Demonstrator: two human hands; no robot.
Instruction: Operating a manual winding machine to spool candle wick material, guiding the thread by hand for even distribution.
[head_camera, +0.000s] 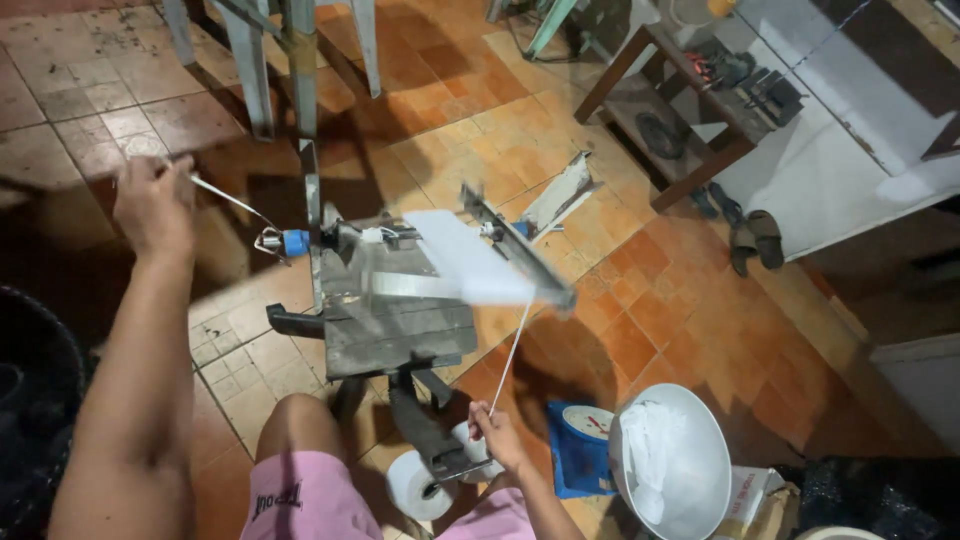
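I note left hand (152, 203) closed on the crank handle (232, 203), right hand (497, 435) pinching white tape (514, 345); slack could snag the winder (400, 290).

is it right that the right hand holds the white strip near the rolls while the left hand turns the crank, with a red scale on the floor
Not quite: the scale is blue, as the head view shows. The right hand does hold the white strip near the rolls, and the left hand is on the crank.

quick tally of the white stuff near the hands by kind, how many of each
white tape rolls: 2, the second beside the right hand
white bowl: 1
white strand from right hand to winder: 1
white strand at left hand: 1
total: 5
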